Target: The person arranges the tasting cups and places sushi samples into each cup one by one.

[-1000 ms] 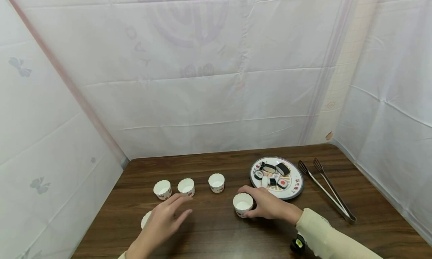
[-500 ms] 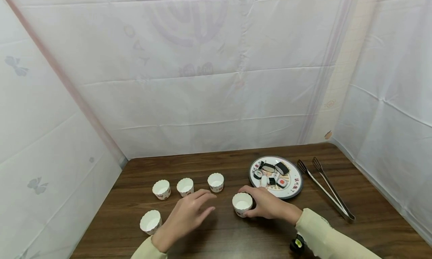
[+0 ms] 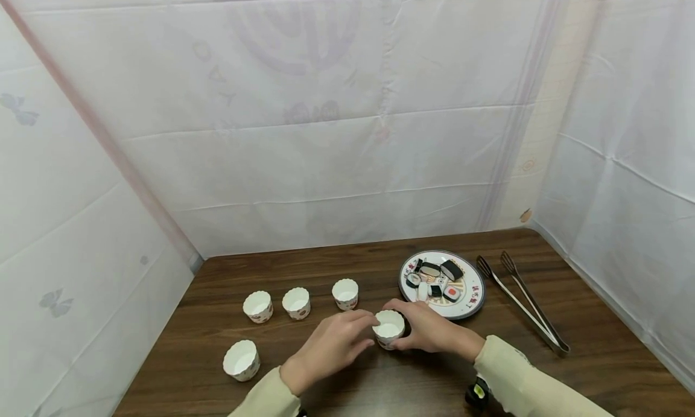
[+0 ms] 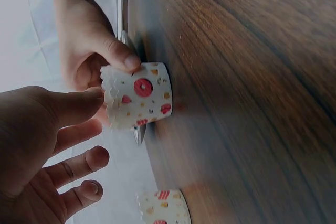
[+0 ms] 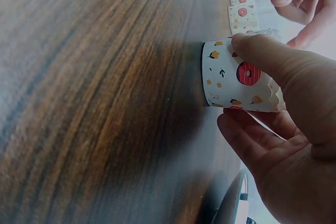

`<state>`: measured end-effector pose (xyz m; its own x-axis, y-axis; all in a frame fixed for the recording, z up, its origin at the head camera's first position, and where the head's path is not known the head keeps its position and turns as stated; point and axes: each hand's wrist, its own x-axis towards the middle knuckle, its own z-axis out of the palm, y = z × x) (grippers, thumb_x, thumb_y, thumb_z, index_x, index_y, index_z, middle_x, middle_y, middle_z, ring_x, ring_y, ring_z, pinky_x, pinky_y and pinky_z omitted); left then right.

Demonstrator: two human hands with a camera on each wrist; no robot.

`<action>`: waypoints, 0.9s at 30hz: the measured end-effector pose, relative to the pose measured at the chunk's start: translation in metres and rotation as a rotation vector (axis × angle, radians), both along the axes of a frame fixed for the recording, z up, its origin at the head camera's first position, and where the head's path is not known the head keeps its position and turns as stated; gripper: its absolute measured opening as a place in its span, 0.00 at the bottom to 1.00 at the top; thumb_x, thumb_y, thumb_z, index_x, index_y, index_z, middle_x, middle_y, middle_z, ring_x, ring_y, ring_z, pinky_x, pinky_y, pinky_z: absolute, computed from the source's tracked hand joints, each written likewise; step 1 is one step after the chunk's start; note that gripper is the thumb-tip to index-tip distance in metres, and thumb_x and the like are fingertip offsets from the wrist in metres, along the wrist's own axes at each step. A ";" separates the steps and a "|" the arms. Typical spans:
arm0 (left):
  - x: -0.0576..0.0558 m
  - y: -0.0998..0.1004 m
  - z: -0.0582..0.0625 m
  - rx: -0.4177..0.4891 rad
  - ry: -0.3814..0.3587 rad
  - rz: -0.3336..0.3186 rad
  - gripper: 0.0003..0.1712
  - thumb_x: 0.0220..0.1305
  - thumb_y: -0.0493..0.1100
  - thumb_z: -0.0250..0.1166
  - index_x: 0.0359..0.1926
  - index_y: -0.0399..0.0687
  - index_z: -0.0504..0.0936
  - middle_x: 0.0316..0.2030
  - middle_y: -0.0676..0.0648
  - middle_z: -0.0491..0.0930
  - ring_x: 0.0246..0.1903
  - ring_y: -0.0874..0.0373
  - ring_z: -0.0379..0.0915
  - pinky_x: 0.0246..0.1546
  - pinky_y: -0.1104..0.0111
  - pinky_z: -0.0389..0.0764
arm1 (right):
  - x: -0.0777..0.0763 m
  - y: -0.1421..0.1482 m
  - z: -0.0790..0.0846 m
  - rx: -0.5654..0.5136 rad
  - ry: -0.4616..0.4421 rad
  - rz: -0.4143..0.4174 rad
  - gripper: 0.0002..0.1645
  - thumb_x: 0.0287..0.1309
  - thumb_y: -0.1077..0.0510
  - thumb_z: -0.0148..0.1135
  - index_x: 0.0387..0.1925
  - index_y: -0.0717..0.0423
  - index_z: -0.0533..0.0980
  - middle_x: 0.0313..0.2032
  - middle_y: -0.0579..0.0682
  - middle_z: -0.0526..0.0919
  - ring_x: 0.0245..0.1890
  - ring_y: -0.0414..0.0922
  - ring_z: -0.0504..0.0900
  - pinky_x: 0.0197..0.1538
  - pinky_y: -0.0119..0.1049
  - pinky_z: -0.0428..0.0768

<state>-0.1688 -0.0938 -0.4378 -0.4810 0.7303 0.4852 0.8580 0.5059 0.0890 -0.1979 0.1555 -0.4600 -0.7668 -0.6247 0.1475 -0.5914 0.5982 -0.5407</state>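
Observation:
A white paper baking cup with a scalloped rim stands upright on the table in the head view. My right hand grips it from the right, thumb on the near side. Red ring and leaf prints show on the cup's wall in the right wrist view. My left hand is at the cup's left, fingers spread and loosely bent. In the left wrist view one left fingertip is close to the rim; whether it touches cannot be told. Whether more cups are nested inside is unclear.
Several similar cups stand to the left, among them a back one and a front one. A plate bears several sushi pieces. Metal tongs lie at the right. A small black piece sits by the right sleeve.
My left hand has moved rightward from the left-hand cups to the cup in my right hand, uncovering the front-left cup. My right hand has kept its grip in place.

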 end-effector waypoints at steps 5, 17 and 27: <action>-0.002 0.009 -0.001 -0.026 -0.004 -0.021 0.17 0.58 0.39 0.78 0.48 0.49 0.85 0.45 0.54 0.85 0.42 0.63 0.83 0.41 0.70 0.83 | 0.000 0.000 -0.001 -0.008 -0.005 -0.007 0.35 0.55 0.47 0.78 0.61 0.53 0.75 0.52 0.42 0.83 0.47 0.38 0.81 0.54 0.45 0.76; -0.005 0.019 0.000 -0.176 -0.080 0.012 0.06 0.62 0.40 0.75 0.38 0.50 0.86 0.35 0.56 0.84 0.34 0.68 0.78 0.33 0.75 0.77 | -0.003 0.002 -0.006 -0.036 -0.040 -0.009 0.35 0.56 0.44 0.78 0.61 0.49 0.75 0.50 0.40 0.83 0.45 0.36 0.80 0.51 0.38 0.76; -0.006 0.022 -0.002 -0.197 -0.059 0.026 0.05 0.62 0.38 0.74 0.32 0.51 0.85 0.31 0.57 0.82 0.30 0.68 0.76 0.29 0.75 0.76 | -0.003 0.002 -0.006 -0.047 -0.043 0.004 0.35 0.56 0.45 0.78 0.61 0.49 0.74 0.50 0.40 0.83 0.44 0.36 0.80 0.49 0.36 0.76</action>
